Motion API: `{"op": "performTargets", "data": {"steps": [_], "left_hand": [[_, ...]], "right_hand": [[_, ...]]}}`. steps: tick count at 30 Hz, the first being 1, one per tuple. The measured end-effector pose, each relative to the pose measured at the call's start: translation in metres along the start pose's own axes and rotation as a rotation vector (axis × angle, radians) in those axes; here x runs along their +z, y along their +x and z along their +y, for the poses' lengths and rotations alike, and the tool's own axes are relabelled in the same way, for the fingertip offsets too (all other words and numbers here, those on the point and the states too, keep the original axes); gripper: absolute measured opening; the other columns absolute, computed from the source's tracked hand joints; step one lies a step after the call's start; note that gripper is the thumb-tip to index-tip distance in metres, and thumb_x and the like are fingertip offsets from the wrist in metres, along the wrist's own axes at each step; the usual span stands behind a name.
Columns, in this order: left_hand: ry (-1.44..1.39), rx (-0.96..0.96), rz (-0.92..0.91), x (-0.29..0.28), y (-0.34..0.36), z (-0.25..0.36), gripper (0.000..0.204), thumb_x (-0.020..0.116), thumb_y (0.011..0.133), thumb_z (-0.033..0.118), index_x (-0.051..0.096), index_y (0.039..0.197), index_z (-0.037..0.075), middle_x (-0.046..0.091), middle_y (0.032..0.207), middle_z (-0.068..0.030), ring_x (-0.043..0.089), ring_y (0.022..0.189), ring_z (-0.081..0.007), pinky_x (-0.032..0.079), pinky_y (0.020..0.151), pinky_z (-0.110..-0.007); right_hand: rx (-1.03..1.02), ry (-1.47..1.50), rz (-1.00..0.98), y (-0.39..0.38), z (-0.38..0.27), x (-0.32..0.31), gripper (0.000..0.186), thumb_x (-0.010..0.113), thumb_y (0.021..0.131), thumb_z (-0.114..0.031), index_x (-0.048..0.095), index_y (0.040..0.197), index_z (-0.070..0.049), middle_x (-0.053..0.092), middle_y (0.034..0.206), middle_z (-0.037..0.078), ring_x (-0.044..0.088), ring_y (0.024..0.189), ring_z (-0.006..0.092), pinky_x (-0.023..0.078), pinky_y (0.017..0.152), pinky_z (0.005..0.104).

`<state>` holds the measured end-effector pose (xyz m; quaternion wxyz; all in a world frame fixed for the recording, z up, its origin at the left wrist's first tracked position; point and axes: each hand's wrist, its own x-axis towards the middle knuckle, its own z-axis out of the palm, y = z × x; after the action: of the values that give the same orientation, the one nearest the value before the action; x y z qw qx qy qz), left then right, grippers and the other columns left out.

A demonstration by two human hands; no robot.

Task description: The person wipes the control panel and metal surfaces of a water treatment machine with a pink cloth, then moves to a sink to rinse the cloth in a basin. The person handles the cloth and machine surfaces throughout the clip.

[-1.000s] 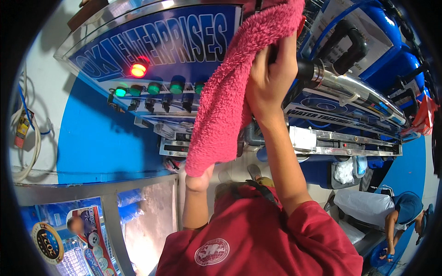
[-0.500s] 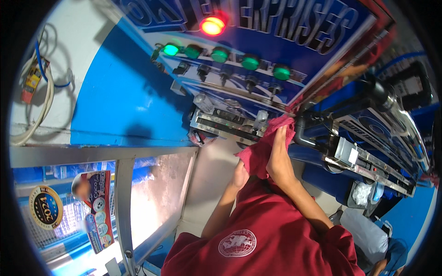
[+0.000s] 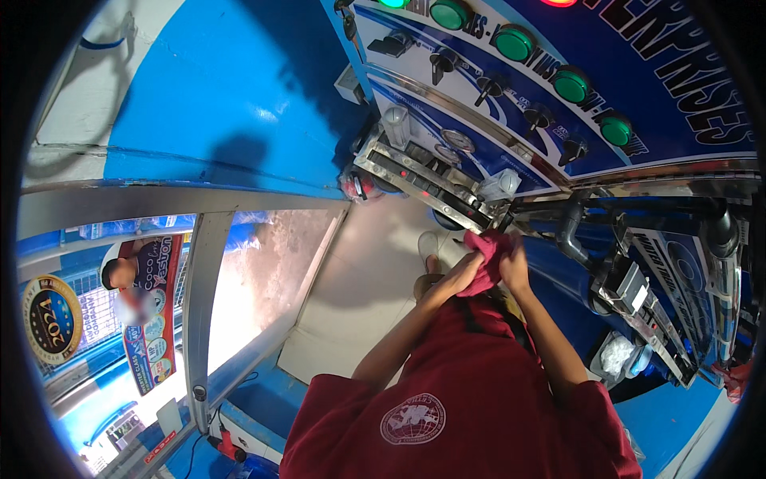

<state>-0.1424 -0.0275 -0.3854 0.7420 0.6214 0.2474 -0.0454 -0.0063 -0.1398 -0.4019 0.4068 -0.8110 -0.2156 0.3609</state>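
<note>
A crumpled dark pink cloth (image 3: 488, 257) is bunched between my two hands in front of my body. My left hand (image 3: 464, 275) grips its left side with bent fingers. On the other side my right hand (image 3: 515, 270) is closed on the cloth; its fingertips are partly hidden. Just beyond the cloth runs a metal rail (image 3: 423, 185) with small red lights, and a clear cylinder (image 3: 500, 185) stands by its right end.
A blue panel with green lamps (image 3: 515, 42) and black rotary switches (image 3: 489, 85) rises ahead. Black pipes (image 3: 571, 231) and a blue tank (image 3: 546, 254) are at the right. A metal-framed glass door (image 3: 209, 287) stands left. My foot (image 3: 431, 251) shows on the tiled floor.
The cloth, spread between my hands before, is now gathered into a smaller bunch. My hands have come closer together, and the view has turned, shifting the panel up and right.
</note>
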Motion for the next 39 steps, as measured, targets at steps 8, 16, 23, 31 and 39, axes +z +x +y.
{"op": "performTargets", "data": {"steps": [8,16,23,31,39], "left_hand": [[-0.282,-0.087,0.247,0.013,0.052,-0.035,0.054,0.043,0.102,0.047,0.054,0.134,0.004,0.062,0.122,-0.012,0.058,0.109,-0.0226,0.044,0.096,-0.035],[-0.243,-0.172,0.342,-0.025,0.062,-0.113,0.045,0.043,0.103,0.039,0.056,0.126,0.002,0.059,0.12,-0.0116,0.054,0.112,-0.0227,0.04,0.097,-0.035],[-0.142,-0.027,0.333,-0.004,0.055,-0.111,0.03,0.05,0.102,0.019,0.057,0.126,0.002,0.062,0.104,-0.0044,0.056,0.094,-0.0134,0.046,0.086,-0.029],[0.183,0.004,0.223,-0.008,0.083,-0.108,0.039,0.045,0.1,0.036,0.055,0.117,0.002,0.061,0.119,-0.0278,0.057,0.115,-0.0442,0.045,0.096,-0.048],[0.114,-0.068,-0.001,0.001,0.039,-0.081,0.038,0.044,0.102,0.036,0.06,0.106,0.002,0.068,0.105,-0.0154,0.065,0.097,-0.03,0.048,0.086,-0.041]], "right_hand": [[-0.389,-0.288,0.158,0.041,0.012,0.027,0.063,0.049,0.087,0.007,0.033,0.148,0.009,0.035,0.153,0.029,0.029,0.146,0.0398,0.021,0.122,0.0424],[-0.433,-0.486,-0.121,0.061,-0.005,0.066,0.062,0.053,0.079,0.008,0.04,0.139,0.015,0.039,0.143,0.039,0.027,0.145,0.048,0.026,0.12,0.0459],[-0.33,-0.621,-0.263,0.029,-0.005,0.03,0.085,0.053,0.072,0.014,0.026,0.152,0.005,0.02,0.162,0.022,0.017,0.152,0.0363,0.025,0.123,0.0414],[-0.429,-0.907,-0.069,0.019,0.008,0.025,0.08,0.057,0.081,-0.004,0.025,0.153,0.004,0.02,0.162,0.025,0.024,0.15,0.0361,0.027,0.12,0.046],[-0.051,-0.528,-0.376,0.017,0.031,-0.003,0.059,0.066,0.081,-0.014,0.048,0.136,-0.001,0.048,0.143,0.024,0.065,0.103,0.0391,0.052,0.092,0.0473]]}}
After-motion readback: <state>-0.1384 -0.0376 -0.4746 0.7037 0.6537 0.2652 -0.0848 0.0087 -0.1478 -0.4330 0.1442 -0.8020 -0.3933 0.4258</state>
